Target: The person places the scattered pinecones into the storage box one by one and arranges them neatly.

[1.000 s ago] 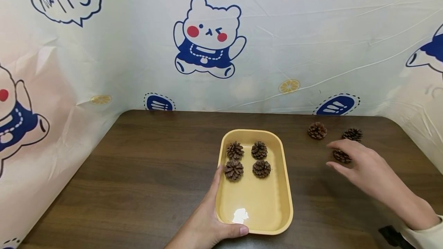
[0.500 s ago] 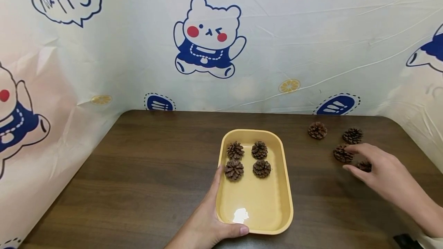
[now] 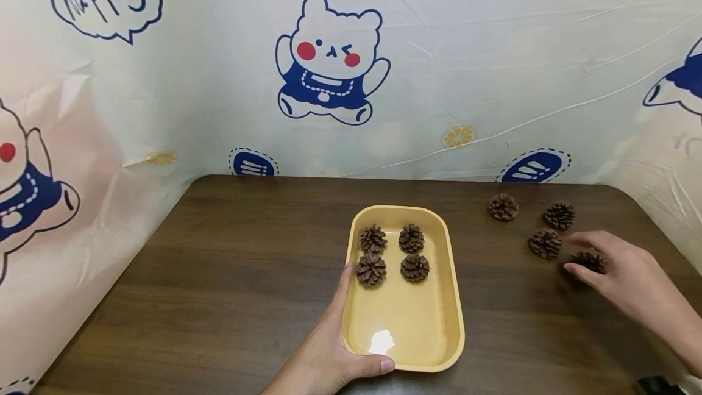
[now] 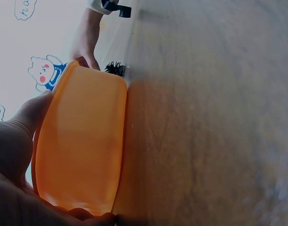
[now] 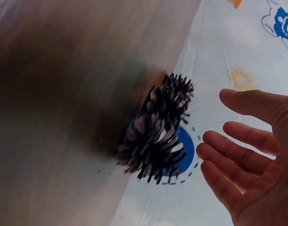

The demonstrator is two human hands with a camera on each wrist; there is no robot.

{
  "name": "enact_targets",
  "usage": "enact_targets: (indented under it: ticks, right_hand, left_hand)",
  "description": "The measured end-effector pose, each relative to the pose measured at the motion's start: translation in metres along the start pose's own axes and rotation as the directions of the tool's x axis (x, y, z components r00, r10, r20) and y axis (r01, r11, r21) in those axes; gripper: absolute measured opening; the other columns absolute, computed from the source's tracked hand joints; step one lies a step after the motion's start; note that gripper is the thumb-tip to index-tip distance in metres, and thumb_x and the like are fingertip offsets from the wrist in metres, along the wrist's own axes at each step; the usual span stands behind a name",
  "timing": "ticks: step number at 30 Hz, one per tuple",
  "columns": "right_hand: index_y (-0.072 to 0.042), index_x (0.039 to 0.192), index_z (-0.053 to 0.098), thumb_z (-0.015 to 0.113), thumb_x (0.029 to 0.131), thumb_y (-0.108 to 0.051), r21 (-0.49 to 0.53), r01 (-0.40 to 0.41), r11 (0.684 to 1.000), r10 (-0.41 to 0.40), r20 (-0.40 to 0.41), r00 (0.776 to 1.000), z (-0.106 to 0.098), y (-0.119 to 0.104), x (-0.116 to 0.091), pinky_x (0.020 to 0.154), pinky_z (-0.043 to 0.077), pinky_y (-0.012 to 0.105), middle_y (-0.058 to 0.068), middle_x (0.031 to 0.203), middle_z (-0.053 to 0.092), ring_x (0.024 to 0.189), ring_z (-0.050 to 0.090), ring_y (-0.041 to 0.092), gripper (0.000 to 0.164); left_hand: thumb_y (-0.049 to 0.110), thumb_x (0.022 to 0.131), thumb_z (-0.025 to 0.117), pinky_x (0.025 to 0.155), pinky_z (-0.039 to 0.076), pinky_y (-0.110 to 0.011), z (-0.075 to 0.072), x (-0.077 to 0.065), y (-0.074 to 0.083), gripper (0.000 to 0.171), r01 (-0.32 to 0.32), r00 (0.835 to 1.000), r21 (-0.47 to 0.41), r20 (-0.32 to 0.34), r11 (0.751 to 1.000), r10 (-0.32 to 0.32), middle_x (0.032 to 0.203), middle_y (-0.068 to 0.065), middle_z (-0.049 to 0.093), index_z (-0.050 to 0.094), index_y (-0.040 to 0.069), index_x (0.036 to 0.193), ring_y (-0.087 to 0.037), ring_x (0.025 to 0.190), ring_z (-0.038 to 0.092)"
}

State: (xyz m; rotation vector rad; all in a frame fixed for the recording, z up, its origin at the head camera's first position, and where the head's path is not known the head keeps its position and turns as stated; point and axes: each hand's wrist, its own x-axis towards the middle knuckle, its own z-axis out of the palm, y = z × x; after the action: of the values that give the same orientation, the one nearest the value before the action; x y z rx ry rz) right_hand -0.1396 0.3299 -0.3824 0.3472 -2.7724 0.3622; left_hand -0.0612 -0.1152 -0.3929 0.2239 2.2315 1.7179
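Observation:
In the head view my left hand [image 3: 329, 343] grips the near left corner of a yellow tray [image 3: 422, 325], thumb over the front rim. The left wrist view shows the tray's outer wall [image 4: 83, 136] against that hand. Several pinecones lie in the tray's far half, among them one pinecone [image 3: 370, 270] by the left wall. On the right, my right hand [image 3: 631, 273] hovers around a loose pinecone [image 3: 589, 262], thumb and fingers spread. The right wrist view shows a gap between those fingers [image 5: 233, 155] and the nearest pinecone [image 5: 153, 148].
Left of that loose pinecone lies another pinecone [image 3: 545, 243]. Two more are farther back: a dark pinecone [image 3: 559, 216] and a browner pinecone [image 3: 503, 206]. A printed cloth [image 3: 439, 78] rises behind the brown wooden table [image 3: 230, 273].
My right hand has moved right and slightly nearer to me, away from the left loose pinecone to the rightmost one, uncovering the pinecones behind. The left hand and tray have not moved.

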Motion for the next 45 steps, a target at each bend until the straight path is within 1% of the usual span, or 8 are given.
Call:
enact_targets:
  ticks: [6,13,20,25,32,45]
  right_hand:
    - [0.010,0.115,0.067,0.087,0.077,0.000,0.002,-0.049,0.999,0.048,0.025,0.999,0.001,0.010,-0.003,0.078,0.049,0.065,0.035,0.113,0.068,0.100,0.062,0.057,0.044]
    - [0.010,0.112,0.067,0.088,0.075,0.001,0.002,-0.035,0.999,0.035,0.012,0.999,0.004,0.022,-0.005,0.077,0.050,0.065,0.035,0.110,0.069,0.098,0.063,0.057,0.044]
    - [0.011,0.113,0.066,0.088,0.078,-0.005,-0.009,-0.086,0.996,0.087,0.078,0.993,0.003,0.030,-0.004,0.076,0.050,0.064,0.036,0.110,0.068,0.097,0.063,0.057,0.043]
    - [0.010,0.112,0.067,0.088,0.079,-0.006,-0.010,-0.096,0.995,0.096,0.094,0.991,0.004,0.035,-0.004,0.075,0.051,0.064,0.036,0.109,0.069,0.095,0.064,0.056,0.042]
    - [0.011,0.114,0.066,0.088,0.080,-0.009,-0.011,-0.133,0.991,0.133,0.128,0.983,0.003,0.039,-0.004,0.077,0.051,0.066,0.040,0.113,0.066,0.099,0.061,0.061,0.046]
    - [0.009,0.110,0.067,0.088,0.079,-0.008,0.016,-0.136,0.991,0.133,0.140,0.981,0.003,0.045,-0.005,0.074,0.051,0.066,0.039,0.109,0.068,0.092,0.064,0.059,0.042]
  left_hand:
    - [0.028,0.071,0.098,0.103,0.038,-0.012,0.000,0.000,-0.001,0.141,-0.008,1.000,-0.005,0.004,1.000,0.008,0.174,-0.008,0.023,-0.004,0.039,0.168,-0.027,0.134,0.049]
    - [0.028,0.071,0.098,0.103,0.039,-0.012,0.000,0.000,0.000,0.141,-0.004,1.000,-0.004,0.003,1.000,0.004,0.173,-0.009,0.024,-0.004,0.040,0.168,-0.027,0.133,0.050]
    - [0.029,0.070,0.099,0.105,0.037,-0.012,0.000,0.000,0.000,0.142,-0.007,1.000,0.002,-0.001,1.000,0.007,0.175,-0.009,0.021,-0.003,0.038,0.168,-0.027,0.136,0.048]
    - [0.029,0.070,0.098,0.105,0.037,-0.013,0.000,0.001,0.000,0.142,-0.010,1.000,0.003,-0.001,1.000,0.010,0.174,-0.009,0.021,-0.003,0.038,0.168,-0.027,0.135,0.048]
    - [0.026,0.072,0.098,0.105,0.039,-0.013,0.001,0.000,0.001,0.141,-0.023,1.000,-0.024,0.012,0.999,0.024,0.175,-0.007,0.020,-0.004,0.039,0.168,-0.028,0.134,0.048]
    - [0.026,0.072,0.098,0.105,0.039,-0.013,0.000,0.000,0.001,0.141,-0.019,1.000,-0.023,0.012,1.000,0.019,0.174,-0.008,0.021,-0.004,0.040,0.168,-0.028,0.134,0.048]
